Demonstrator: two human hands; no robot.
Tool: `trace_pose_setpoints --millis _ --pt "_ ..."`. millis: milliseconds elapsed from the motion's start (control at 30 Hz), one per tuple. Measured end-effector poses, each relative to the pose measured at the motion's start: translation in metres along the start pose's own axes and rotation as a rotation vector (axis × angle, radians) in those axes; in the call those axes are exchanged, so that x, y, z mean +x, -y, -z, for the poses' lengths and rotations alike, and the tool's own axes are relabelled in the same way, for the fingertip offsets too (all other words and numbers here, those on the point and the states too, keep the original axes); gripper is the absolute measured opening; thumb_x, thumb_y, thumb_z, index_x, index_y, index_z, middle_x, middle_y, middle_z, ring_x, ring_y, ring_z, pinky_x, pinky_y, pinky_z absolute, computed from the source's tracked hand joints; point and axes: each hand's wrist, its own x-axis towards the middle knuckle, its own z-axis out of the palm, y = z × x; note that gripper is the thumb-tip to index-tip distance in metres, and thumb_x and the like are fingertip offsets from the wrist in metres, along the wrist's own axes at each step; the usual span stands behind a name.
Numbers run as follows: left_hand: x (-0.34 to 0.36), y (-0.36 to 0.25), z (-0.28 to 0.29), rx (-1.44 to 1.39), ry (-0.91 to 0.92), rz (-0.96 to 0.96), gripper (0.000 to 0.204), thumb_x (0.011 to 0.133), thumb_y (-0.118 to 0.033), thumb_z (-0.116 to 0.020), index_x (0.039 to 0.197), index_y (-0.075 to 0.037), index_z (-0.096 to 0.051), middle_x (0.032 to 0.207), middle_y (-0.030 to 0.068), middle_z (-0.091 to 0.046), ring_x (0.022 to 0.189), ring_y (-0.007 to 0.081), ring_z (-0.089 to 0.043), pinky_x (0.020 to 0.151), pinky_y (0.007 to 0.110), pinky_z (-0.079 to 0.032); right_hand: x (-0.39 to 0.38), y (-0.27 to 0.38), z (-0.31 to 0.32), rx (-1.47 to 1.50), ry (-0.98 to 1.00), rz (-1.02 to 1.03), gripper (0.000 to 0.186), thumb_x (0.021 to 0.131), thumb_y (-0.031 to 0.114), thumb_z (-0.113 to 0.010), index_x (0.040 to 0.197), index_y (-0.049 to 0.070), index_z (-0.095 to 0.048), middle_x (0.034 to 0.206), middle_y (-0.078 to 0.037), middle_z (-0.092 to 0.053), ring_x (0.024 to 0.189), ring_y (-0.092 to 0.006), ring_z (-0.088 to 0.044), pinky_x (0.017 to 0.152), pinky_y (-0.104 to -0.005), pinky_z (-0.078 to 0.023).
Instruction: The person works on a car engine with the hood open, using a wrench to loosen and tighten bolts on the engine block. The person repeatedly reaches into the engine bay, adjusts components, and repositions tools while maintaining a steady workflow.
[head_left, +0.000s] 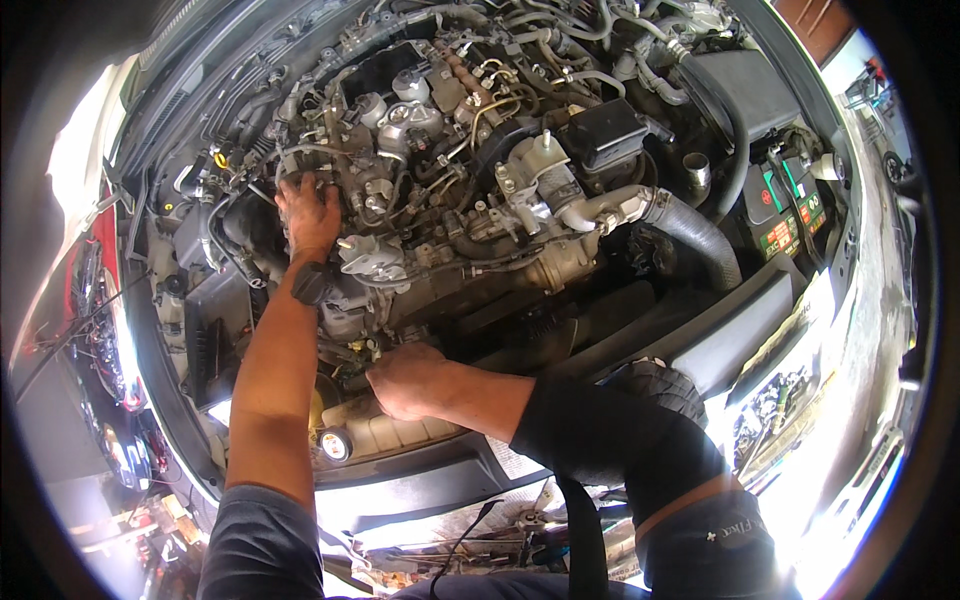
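1. At the left of the engine bay, a yellow loop handle stands among dark hoses.
2. Next comes the left hand, laid on the engine's left end with its fingers spread; nothing shows held in it.
3. Below, toward the front, a round cap with a pale label sits beside a beige tank.
4. Mid-bay is the engine, its metal parts, pipes and wiring bare. I judge the uncovering done, since no cover lies over the top.
5. Low at its front edge is the right hand, fingers curled inward; I cannot tell whether it pinches anything. Work there looks unfinished, with both hands among the parts.
6. Further right, a ribbed grey hose meets the metal pipework, apparently joined.
7. Beyond it, an upright metal pipe seems open-mouthed, so probably left to connect; the battery sits in place.
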Motion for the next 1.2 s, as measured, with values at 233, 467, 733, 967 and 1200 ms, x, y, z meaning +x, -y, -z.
trace_pose_setpoints --millis 233,467,733,967,1200 --pt "0.007 -0.003 -0.003 -0.049 -0.018 -0.027 0.049 0.1 -0.026 -0.072 0.144 -0.005 -0.063 0.154 0.04 -0.044 0.144 0.0672 -0.041 0.126 0.07 -0.033 0.003 -0.004 0.004 -0.017 -0.028 -0.001 0.027 0.089 0.014 -0.08 0.111 0.001 -0.086 0.119 -0.018 -0.084 0.109 -0.0356 -0.082 0.089 -0.0459 -0.068" --pt "0.006 -0.003 -0.006 0.03 -0.048 -0.027 0.048 0.1 -0.023 -0.072 0.144 -0.005 -0.063 0.151 0.0415 -0.044 0.141 0.0661 -0.042 0.122 0.07 -0.037 0.008 -0.004 0.002 -0.027 0.013 -0.018 0.026 0.087 0.015 -0.082 0.109 0.003 -0.087 0.117 -0.018 -0.084 0.107 -0.0357 -0.082 0.088 -0.046 -0.068" --pt "0.009 0.0 -0.001 -0.068 0.056 0.045 0.058 0.102 -0.033 -0.073 0.153 -0.008 -0.061 0.163 0.044 -0.037 0.152 0.0706 -0.032 0.13 0.069 -0.03 0.007 -0.006 -0.004 -0.013 -0.053 0.012 0.025 0.087 0.013 -0.079 0.109 0.002 -0.086 0.117 -0.019 -0.084 0.108 -0.0363 -0.082 0.089 -0.0469 -0.068" --pt "0.007 -0.011 0.016 -0.128 0.08 0.143 0.062 0.1 -0.035 -0.075 0.153 -0.007 -0.06 0.167 0.0403 -0.036 0.154 0.0653 -0.034 0.132 0.062 -0.032 0.001 -0.007 0.007 -0.044 0.064 0.026 0.039 0.103 0.032 -0.067 0.122 0.0 -0.079 0.124 -0.021 -0.081 0.116 -0.0396 -0.078 0.1 -0.0502 -0.063" --pt "0.004 0.006 0.115 -0.248 0.058 0.146 0.041 0.103 -0.029 -0.071 0.134 -0.002 -0.069 0.138 0.026 -0.062 0.132 0.0447 -0.06 0.115 0.052 -0.048 -0.01 -0.007 0.016 0.007 0.067 0.021 0.042 0.103 0.036 -0.07 0.125 0.001 -0.076 0.124 -0.022 -0.08 0.118 -0.041 -0.077 0.102 -0.0516 -0.062"
